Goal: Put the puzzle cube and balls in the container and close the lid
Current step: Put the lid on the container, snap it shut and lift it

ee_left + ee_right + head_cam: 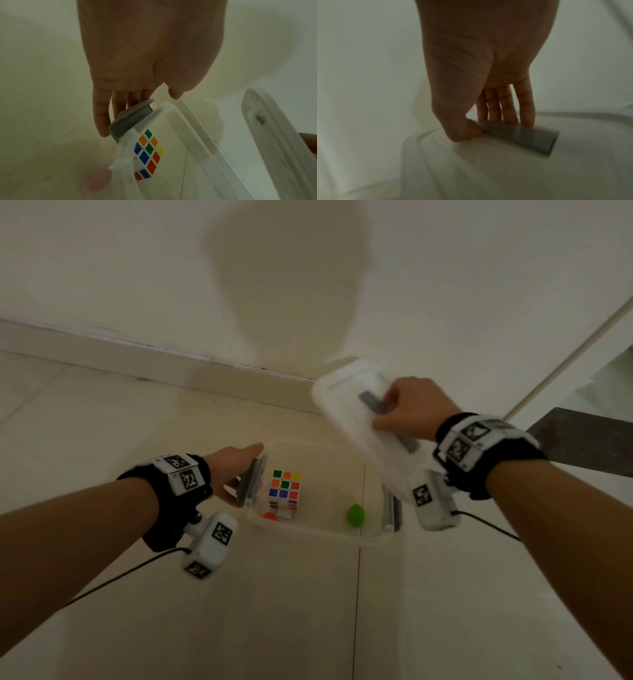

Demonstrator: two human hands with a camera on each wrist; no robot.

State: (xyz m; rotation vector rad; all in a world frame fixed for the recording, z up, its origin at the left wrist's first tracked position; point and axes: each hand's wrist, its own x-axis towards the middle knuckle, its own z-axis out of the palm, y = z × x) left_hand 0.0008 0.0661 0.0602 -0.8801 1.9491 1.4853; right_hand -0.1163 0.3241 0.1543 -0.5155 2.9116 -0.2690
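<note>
A clear plastic container (308, 530) stands on the tiled floor. Inside it are the puzzle cube (285, 489), a red ball (269, 516) by the cube's near corner and a green ball (355, 515) toward the right. My left hand (239, 467) is at the container's left end, fingers straight against the grey latch (248, 484) and thumb over the rim. My right hand (388, 410) grips the grey handle (373, 405) of the white lid (346, 412), which hangs tilted above the container's right end. The left wrist view shows the cube (148, 150), the latch (130, 119) and the lid (267, 128).
A skirting board (137, 354) and a pale wall run behind the container. A dark slab (589, 440) and a thin white pole (565, 354) stand at the right. A second grey latch (390, 508) sits on the container's right end. Bare tile lies in front.
</note>
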